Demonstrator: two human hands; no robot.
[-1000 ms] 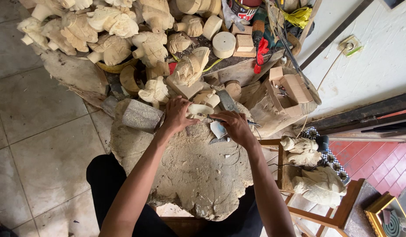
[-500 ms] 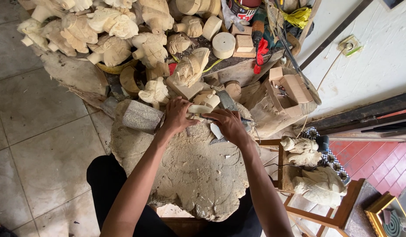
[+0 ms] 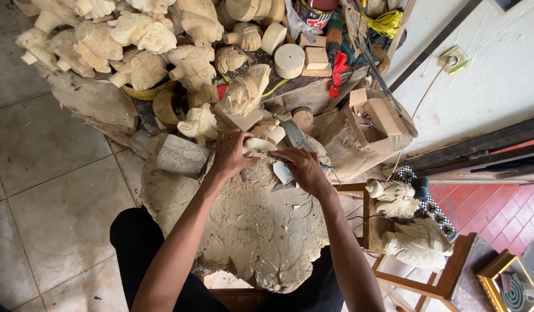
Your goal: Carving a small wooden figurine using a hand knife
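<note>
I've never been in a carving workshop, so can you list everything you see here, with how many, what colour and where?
Carved wooden figures: many, pale, heaped at the top left.
Stump: one, grey-brown, centre, under the hands.
Mallet: one, grey wood, left on the stump.
Wood discs: several, pale, top centre.
Cardboard box: one, brown, right of the stump.
Finished figures: a few, pale, on a wooden stool at the lower right.
Wall socket: one, top right.
Small carving: one, pale, in the left hand.
Left hand: grips the small carving.
Right hand: holds a metal blade.
</note>
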